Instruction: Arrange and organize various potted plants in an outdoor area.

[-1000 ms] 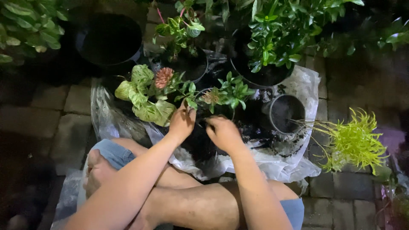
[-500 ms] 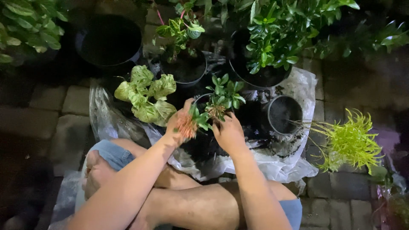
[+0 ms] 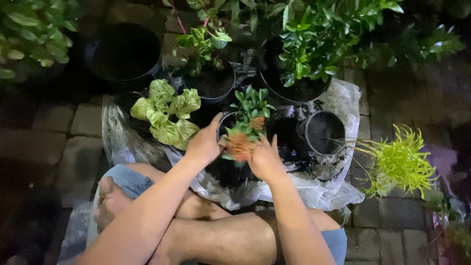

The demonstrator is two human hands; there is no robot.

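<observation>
A small plant with glossy green leaves and clusters of orange-red flowers (image 3: 245,128) stands upright in a round black plastic pot (image 3: 222,125) filled with dark soil. One orange flower cluster hangs low at the front, between the two hands. The pot sits on a crumpled sheet of clear plastic (image 3: 314,191) spread over grey paving bricks, soil scattered around it.
</observation>
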